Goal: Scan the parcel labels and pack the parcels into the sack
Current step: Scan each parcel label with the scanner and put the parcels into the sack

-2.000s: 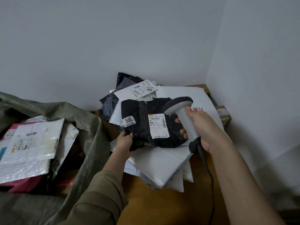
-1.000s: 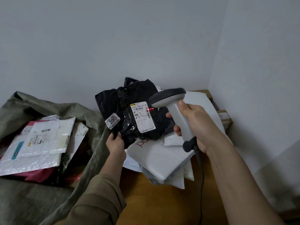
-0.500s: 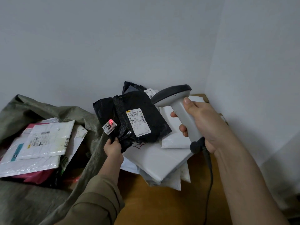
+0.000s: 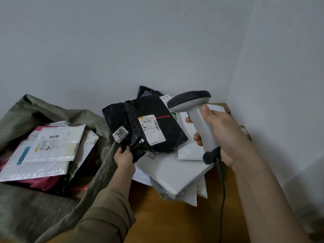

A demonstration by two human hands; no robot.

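Black plastic parcel (image 4: 140, 123) held tilted above white mailers (image 4: 175, 172), white label (image 4: 151, 129) faces up, red scan line crossing its top edge, grey handheld scanner (image 4: 194, 116) alongside, open green woven sack (image 4: 57, 113) at left holding labelled parcels (image 4: 52, 146)

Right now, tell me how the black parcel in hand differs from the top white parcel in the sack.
The black parcel is dark and crinkled; the white parcel is pale and flat. The black parcel is held up by the left hand, tilted; the white parcel lies in the sack. The scanner beam falls on the black parcel only. Both carry printed labels.
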